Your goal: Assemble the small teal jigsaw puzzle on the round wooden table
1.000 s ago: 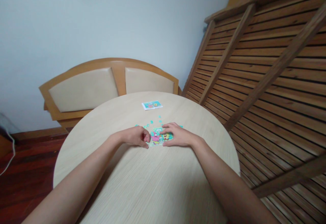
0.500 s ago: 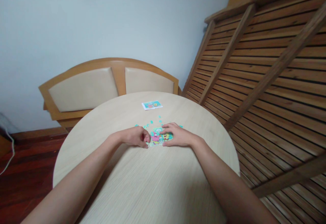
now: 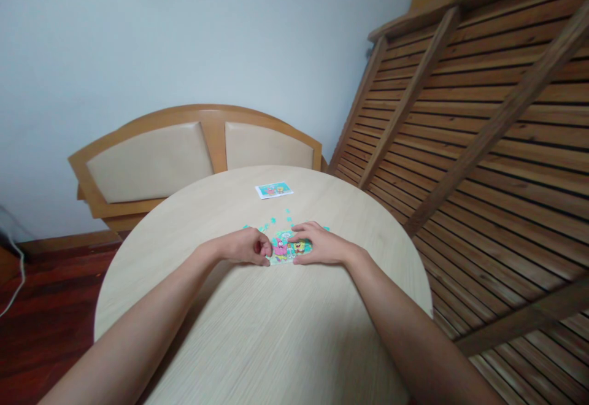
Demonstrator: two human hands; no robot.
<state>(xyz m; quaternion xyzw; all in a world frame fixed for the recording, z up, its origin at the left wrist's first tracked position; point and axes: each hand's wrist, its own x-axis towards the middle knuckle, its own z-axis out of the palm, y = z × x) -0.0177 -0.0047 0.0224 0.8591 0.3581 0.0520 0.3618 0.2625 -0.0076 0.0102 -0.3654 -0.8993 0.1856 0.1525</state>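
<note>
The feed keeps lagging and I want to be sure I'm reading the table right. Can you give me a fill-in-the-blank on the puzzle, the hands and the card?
1. The puzzle lies on a ____ wooden table.
2. The right hand lies flat on the ____.
3. The left hand sits curled at the puzzle's ____ edge.
4. The picture card lies ____ from the person than the loose pieces.

Missing words: round; puzzle; left; farther.

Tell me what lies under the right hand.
The right hand rests on the right edge of a cartoon jigsaw. Pink and yellow figures show beside it; the part beneath the palm is hidden.
</note>
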